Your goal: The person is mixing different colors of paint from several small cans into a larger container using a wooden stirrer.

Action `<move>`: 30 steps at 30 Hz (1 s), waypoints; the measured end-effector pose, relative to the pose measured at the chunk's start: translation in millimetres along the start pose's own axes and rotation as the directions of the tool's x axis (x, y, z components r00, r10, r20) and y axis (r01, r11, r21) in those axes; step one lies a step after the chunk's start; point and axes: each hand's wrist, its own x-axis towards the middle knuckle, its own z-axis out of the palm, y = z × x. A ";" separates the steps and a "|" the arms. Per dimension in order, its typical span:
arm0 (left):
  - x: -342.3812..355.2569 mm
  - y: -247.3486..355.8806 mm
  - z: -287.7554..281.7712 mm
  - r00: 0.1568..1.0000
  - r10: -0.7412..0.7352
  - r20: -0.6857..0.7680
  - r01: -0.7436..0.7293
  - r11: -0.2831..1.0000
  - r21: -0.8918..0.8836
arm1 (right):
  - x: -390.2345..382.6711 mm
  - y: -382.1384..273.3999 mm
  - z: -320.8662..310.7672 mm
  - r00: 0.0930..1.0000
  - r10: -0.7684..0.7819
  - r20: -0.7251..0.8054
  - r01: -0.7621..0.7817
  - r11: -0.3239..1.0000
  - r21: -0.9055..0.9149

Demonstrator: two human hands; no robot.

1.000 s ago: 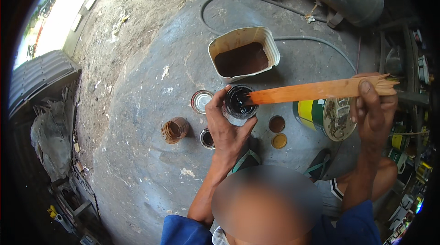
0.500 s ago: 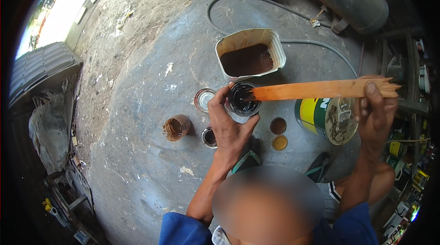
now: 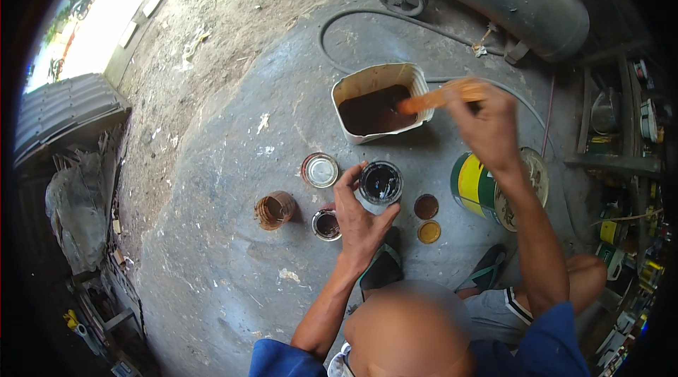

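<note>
My left hand [image 3: 360, 225] is wrapped round a small open can [image 3: 382, 183] of black paint, holding it by its sides. A flat wooden stick [image 3: 436, 99] is gripped in my right hand [image 3: 487, 126], somewhat smeared by motion. The stick slants down into a cut-open, pale square container [image 3: 361, 139], and its low end meets the dark brown liquid [image 3: 378, 110] there. Left of my left hand are a small open can [image 3: 326, 224] with dark contents, a closed-looking round tin [image 3: 320, 170] and a brown-smeared cup [image 3: 275, 210].
Two small lids [image 3: 428, 231], one yellow and one brown, lie right of the held can. A green and yellow paint tin [image 3: 474, 183] lies beneath my right forearm. Behind the container runs a hose [image 3: 321, 34] near a wheeled tank [image 3: 508, 10]. Cluttered shelves [image 3: 613, 162] line the right side.
My right hand has swung the stick away from the small can, forward into the square container. My left hand still holds the can, now a little apart from the container.
</note>
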 end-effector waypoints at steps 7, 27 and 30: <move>-21.6 -14.9 19.3 0.991 -0.061 0.122 0.064 0.998 -0.021 | 11.2 -11.0 22.9 0.998 -0.001 0.064 -0.001 1.000 0.022; -25.2 -36.6 51.9 0.960 -0.019 0.280 0.024 1.000 -0.015 | 9.6 -21.4 41.7 0.998 -0.051 0.024 0.054 0.986 -0.157; -25.4 -41.2 51.6 0.958 -0.007 0.286 0.014 1.000 -0.021 | 9.1 -28.9 46.6 0.996 -0.063 0.068 0.066 0.997 -0.042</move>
